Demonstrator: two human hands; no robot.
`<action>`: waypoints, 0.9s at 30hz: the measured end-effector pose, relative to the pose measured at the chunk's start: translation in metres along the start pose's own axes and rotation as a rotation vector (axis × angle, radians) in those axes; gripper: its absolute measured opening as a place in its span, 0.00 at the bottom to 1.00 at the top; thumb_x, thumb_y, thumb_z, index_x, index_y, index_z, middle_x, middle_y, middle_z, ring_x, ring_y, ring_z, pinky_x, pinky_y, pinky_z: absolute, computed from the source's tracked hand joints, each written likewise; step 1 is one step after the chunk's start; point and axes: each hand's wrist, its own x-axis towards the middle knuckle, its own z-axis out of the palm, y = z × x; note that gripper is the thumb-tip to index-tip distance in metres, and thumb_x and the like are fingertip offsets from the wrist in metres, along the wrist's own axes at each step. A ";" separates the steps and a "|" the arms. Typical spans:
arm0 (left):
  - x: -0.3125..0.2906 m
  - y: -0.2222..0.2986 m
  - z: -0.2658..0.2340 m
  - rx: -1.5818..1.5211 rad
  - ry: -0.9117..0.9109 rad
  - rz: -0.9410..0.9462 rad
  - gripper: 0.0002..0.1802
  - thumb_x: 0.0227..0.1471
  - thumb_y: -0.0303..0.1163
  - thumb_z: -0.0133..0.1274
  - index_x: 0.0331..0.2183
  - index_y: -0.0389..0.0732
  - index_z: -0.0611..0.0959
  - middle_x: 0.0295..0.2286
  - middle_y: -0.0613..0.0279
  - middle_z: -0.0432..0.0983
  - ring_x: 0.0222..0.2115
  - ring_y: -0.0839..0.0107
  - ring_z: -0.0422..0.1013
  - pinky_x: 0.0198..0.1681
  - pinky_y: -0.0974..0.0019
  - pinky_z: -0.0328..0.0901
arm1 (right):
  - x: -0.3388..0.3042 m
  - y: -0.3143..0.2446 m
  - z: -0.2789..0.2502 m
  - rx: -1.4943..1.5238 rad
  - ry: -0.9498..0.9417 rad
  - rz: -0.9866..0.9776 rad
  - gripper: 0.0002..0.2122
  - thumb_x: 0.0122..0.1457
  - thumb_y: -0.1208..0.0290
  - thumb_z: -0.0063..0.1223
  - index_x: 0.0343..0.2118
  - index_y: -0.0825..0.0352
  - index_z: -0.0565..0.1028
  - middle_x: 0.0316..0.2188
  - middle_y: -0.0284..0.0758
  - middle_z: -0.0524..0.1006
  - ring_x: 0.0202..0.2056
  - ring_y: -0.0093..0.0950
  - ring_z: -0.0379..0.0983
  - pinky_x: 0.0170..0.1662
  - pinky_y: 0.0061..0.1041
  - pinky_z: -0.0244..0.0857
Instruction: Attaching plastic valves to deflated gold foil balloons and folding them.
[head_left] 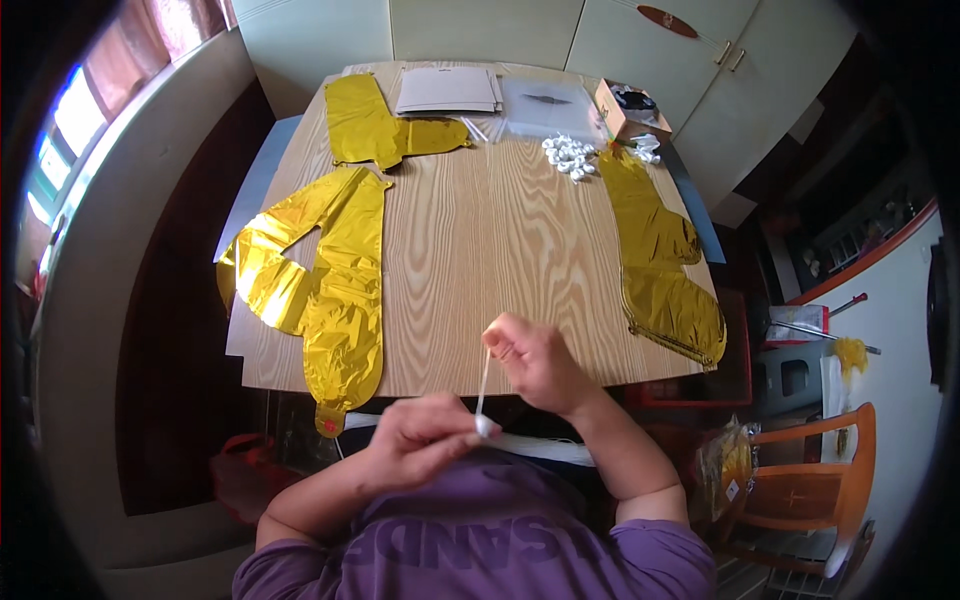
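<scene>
Close to my body, beyond the table's near edge, my left hand (428,436) pinches a small white bundle (486,427) between thumb and fingers. A white string (484,385) runs taut from that bundle up to my right hand (530,357), whose curled fingers grip its upper end. Across my lap, below the hands, lie long loose white strands (540,449). Similar small white bundles (570,156) are piled at the far right of the table. A flat gold foil balloon (345,290) lies left of my hands, its tail hanging over the near edge.
On the wood-grain table (480,240) are two more gold foil balloons, one far left (358,120) and one right (655,255). Grey-white cardboard sheets (445,90), a clear plastic bag (550,108) and an open box (632,115) stand along the back. A wooden chair (800,485) is at right.
</scene>
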 end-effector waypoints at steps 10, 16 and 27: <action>-0.001 -0.003 0.002 0.142 -0.023 0.031 0.09 0.51 0.22 0.57 0.37 0.37 0.84 0.24 0.61 0.73 0.26 0.69 0.70 0.30 0.70 0.63 | -0.002 -0.024 -0.004 0.113 -0.030 -0.178 0.05 0.61 0.71 0.50 0.30 0.66 0.70 0.23 0.37 0.70 0.24 0.36 0.71 0.27 0.30 0.64; 0.000 -0.020 -0.004 0.088 0.166 -0.101 0.09 0.54 0.24 0.56 0.39 0.37 0.84 0.24 0.63 0.73 0.27 0.78 0.69 0.30 0.74 0.62 | -0.017 -0.022 0.014 0.128 -0.094 -0.239 0.05 0.58 0.76 0.54 0.32 0.68 0.69 0.26 0.40 0.72 0.27 0.40 0.73 0.30 0.32 0.67; 0.006 -0.023 0.009 -0.291 0.324 -0.284 0.10 0.58 0.26 0.52 0.41 0.34 0.82 0.27 0.68 0.73 0.29 0.82 0.68 0.34 0.78 0.63 | 0.000 -0.016 0.006 -0.052 0.071 -0.273 0.06 0.57 0.75 0.55 0.28 0.67 0.69 0.22 0.38 0.70 0.23 0.38 0.71 0.25 0.32 0.64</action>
